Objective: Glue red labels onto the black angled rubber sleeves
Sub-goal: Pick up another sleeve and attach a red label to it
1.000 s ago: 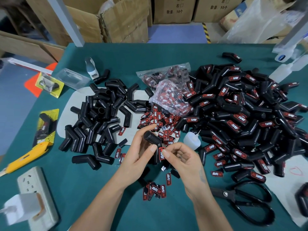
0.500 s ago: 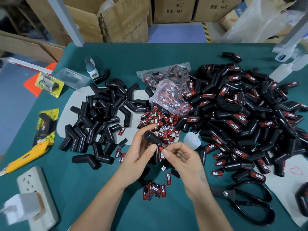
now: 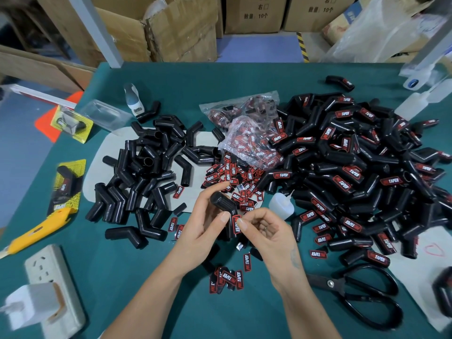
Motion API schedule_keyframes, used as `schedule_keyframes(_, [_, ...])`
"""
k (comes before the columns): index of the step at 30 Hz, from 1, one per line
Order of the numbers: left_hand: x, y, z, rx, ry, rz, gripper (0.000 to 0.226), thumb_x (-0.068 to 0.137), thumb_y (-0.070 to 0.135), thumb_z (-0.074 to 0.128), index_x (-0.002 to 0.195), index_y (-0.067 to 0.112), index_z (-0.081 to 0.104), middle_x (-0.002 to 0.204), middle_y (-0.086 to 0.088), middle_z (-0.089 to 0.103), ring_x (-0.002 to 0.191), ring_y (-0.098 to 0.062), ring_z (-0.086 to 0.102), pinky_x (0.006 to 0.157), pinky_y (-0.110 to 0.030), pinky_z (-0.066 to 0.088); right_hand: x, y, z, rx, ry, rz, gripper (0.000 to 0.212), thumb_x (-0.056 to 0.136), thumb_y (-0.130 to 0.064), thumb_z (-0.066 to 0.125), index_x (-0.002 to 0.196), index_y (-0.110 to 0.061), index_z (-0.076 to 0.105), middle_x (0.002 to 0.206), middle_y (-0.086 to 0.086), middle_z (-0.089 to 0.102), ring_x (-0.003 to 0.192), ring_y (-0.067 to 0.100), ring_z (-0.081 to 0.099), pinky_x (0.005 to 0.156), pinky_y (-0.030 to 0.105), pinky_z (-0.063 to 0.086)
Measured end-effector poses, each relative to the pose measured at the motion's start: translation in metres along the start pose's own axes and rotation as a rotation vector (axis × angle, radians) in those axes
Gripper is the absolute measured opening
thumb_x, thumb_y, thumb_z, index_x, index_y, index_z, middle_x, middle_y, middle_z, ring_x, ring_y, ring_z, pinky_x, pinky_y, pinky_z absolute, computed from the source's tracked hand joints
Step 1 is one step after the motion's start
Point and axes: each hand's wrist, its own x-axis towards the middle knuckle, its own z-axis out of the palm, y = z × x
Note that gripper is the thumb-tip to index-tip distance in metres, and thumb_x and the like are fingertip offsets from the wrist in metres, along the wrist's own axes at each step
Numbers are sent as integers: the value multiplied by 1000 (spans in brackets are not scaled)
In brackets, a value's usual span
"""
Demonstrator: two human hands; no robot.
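The left hand (image 3: 203, 223) grips a black angled rubber sleeve (image 3: 223, 204) above the teal table (image 3: 146, 265), while the right hand's (image 3: 266, 231) fingertips (image 3: 241, 222) press a red label (image 3: 236, 224) onto it.

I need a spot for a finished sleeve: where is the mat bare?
Bare green mat runs along the far edge, and between the power strip and the left forearm. Crowded: the labelled pile, the plain pile, loose labels.

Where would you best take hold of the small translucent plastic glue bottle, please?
Judging by its pose, grip the small translucent plastic glue bottle around its rounded body, coming from above and the near side. Its thin nozzle points right toward the labelled black rubber sleeves, so avoid that end.
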Motion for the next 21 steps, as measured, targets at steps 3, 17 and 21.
schedule_keyframes(3, [0, 0, 0, -11, -1, 0, 47, 107, 25, 55, 152, 33, 44, 124, 11, 60, 114, -12, 58, 105, -22, 43, 0, 2, 0, -3, -1, -5, 6, 86, -27, 81, 85, -27, 75, 84, -3, 75, 79, 7, 67, 74, 18, 53])
schedule_keyframes(17, [0, 1, 1, -29, -7, 7, 47, 107, 26, 56, 152, 34, 45, 126, 12, 60, 117, -12, 58, 106, -22, 43, 0, 3, 0, -33, 12, -30, 14, 82, -40, 81, 86, -29, 74, 84, -5, 74, 78, 5, 66, 74, 18, 53])
schedule_keyframes(21, [0, 0, 1, -38, 8, -1, 46, 106, 26, 56, 150, 36, 46, 128, 12, 59, 119, -12, 57, 107, -24, 43, 0, 3, 0, -36, 26, -38, 17, 82, -42, 81, 87, -28, 71, 84, -5, 73, 79, 6, 65, 74, 18, 52])
